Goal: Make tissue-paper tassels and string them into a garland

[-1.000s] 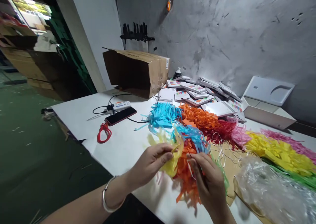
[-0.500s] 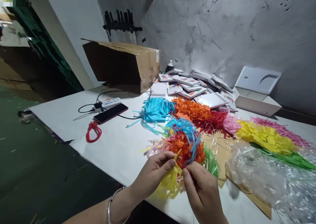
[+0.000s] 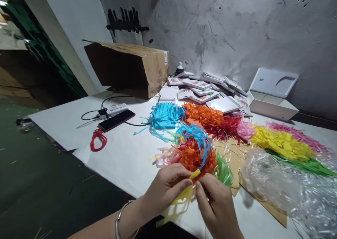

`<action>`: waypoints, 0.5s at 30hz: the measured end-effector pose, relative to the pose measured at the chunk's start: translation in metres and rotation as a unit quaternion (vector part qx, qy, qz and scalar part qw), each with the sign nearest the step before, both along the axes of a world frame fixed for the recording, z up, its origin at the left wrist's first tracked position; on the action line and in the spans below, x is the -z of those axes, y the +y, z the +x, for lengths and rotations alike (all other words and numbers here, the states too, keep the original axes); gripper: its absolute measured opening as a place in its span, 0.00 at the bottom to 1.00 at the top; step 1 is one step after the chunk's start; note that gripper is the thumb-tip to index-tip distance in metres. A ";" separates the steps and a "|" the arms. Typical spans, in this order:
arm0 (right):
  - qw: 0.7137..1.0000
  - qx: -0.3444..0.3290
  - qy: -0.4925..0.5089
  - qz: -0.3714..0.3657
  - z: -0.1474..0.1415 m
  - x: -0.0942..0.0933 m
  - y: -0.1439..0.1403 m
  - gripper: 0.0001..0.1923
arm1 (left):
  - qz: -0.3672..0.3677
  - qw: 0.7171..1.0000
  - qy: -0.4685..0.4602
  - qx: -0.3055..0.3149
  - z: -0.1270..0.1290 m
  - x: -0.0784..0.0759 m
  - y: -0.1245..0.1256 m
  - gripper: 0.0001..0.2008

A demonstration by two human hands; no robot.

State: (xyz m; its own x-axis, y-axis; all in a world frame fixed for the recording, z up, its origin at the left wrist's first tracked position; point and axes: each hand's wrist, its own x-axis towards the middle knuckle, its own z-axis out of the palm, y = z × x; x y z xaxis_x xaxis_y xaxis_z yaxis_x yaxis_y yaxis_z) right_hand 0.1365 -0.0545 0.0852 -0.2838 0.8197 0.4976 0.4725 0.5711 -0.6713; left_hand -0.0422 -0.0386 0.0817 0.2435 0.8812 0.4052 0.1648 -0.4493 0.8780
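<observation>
1. Head view, far left: the white table top point(image 3: 126, 161) ends in a near edge that runs diagonally from the left corner down toward the person. Beyond it is dark green floor, so anything pushed that way would fall off.
2. On the left part of the table lie a red looped cord point(image 3: 98, 140), a dark smartphone point(image 3: 116, 120) and a white power strip with black cables point(image 3: 116, 108). Behind them a brown cardboard box on its side point(image 3: 129, 68) stands against the wall. The bare white patch between the phone and the hands looks like the best free room.
3. The left hand point(image 3: 164, 190), a silver bangle at its wrist, has thumb and forefinger pinched shut on a yellow fringed tissue-paper tassel point(image 3: 183, 195). The tassel hangs over the near table edge.
4. The right hand point(image 3: 217, 207) meets it, fingertips closed on the same tassel top. I judge that a firm pinch at the folded head, with the fringes left loose, is what keeps the thin strips from tearing.
5. Just behind the hands sits a heap of orange, blue and green tassels point(image 3: 196, 151), touching them and easy to snag.
6. To the right lie crumpled clear plastic wrap point(image 3: 284, 190), yellow and pink tassels point(image 3: 284, 144) and stacked white card packs point(image 3: 207, 91). That side is crowded.
</observation>
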 end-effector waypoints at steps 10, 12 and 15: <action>0.999 0.029 0.015 -0.034 0.001 0.009 0.001 0.15 | 0.055 0.996 0.065 -0.015 -0.001 0.000 -0.001 0.06; 0.999 0.013 0.020 -0.044 0.000 0.010 -0.002 0.16 | 0.064 0.996 0.068 -0.017 -0.001 0.001 -0.001 0.07; 1.000 0.005 -0.007 0.002 0.000 0.013 -0.004 0.14 | 0.072 0.994 0.079 -0.020 -0.001 0.001 -0.002 0.07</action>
State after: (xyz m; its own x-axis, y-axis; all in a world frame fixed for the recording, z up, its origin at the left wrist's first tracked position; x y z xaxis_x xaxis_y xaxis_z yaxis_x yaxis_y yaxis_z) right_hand 0.1365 -0.0584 0.0726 -0.2831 0.8209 0.4960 0.4876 0.5686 -0.6626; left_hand -0.0435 -0.0406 0.0805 0.2808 0.8273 0.4866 0.3157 -0.5584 0.7672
